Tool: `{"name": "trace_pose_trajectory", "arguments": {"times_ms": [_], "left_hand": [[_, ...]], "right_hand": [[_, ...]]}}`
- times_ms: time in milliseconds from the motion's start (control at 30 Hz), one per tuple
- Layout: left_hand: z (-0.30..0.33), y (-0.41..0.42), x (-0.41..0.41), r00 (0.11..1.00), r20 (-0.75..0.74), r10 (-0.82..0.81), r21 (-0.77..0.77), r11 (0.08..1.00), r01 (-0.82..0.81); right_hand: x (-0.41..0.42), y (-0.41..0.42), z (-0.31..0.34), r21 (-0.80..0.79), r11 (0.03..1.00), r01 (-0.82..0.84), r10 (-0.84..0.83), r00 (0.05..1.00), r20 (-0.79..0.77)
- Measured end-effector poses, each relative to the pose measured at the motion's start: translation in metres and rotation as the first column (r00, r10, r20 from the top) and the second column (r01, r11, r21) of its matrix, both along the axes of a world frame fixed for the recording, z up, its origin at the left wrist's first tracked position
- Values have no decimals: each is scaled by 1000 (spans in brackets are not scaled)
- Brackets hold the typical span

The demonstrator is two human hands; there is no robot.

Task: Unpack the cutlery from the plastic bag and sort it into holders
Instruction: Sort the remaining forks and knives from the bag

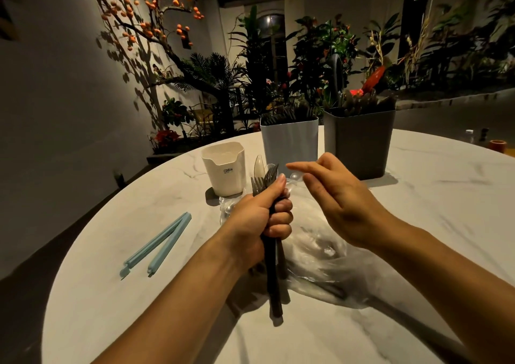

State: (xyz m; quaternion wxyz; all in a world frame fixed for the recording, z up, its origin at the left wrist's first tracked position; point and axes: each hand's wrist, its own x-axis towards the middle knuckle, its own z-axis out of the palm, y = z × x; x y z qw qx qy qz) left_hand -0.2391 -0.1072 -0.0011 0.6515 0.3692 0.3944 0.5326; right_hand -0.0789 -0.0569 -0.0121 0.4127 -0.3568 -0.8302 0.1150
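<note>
**A fistful of dark forks over the crumpled bag**

Centre of the frame: a bundle of dark plastic forks (271,241), handles pointing down toward the bottom edge and tines up, and the left hand (262,218) has it locked in a full fist, fingers wrapped round the handles, thumb pressed along the top. A pale, translucent plastic knife (259,165) stands up among the tines, just above that thumb.

Right beside it hovers the right hand (338,199), holding nothing, fingers loose and lightly bent, index finger stretched out toward the fork tips without touching them.

Underneath both hands lies the clear, crumpled plastic bag (320,255), spread over the white marbled round table (418,224); some clear pieces show through it near the left fist, too blurred to name.

Further up the frame stand the holders. The cream rounded plastic holder marked CRBW (224,168) sits up and to the left of the fist. Behind the hands, the pale blue square holder (289,143) is packed with dark cutlery, and just right of it the dark grey square holder (359,140) is filled as well.

Lower left, well apart from the bag, a light blue plastic bag clip (157,245) lies open in a V on the table.

Along the top, an orange-fruited branch (150,9) and green plants (320,54) line a dim wall.
</note>
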Motion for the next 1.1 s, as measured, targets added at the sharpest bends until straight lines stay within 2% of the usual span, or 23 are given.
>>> {"name": "trace_pose_trajectory", "arguments": {"times_ms": [167,267,367,567,667,800,933,1100], "left_hand": [[-3,2,-3,998,40,41,-29,999,-40],[-4,2,-4,994,88,72,-33,997,-69],[-4,1,-2,992,102,74,-31,997,-71],[-5,2,0,995,86,59,-47,997,-55],[-5,2,-1,993,102,68,-50,997,-63],[-4,1,-3,993,110,48,-51,998,-43],[-3,-2,-5,998,34,-51,-78,996,53],[-2,-4,-10,994,28,-110,-114,987,113]], "right_hand": [[-5,-7,2,-11,999,-45,45,999,1],[-3,-8,0,92,995,-23,29,997,-72],[2,-8,-2,175,985,12,-4,999,-44],[-5,-11,-4,115,993,-23,34,995,-97],[-3,-10,-5,119,993,-20,28,997,-65],[-2,-7,-6,203,979,-15,11,1000,21],[-1,-8,-8,361,931,-45,14,996,88],[0,-10,-5,407,913,-26,-22,993,113]]}}
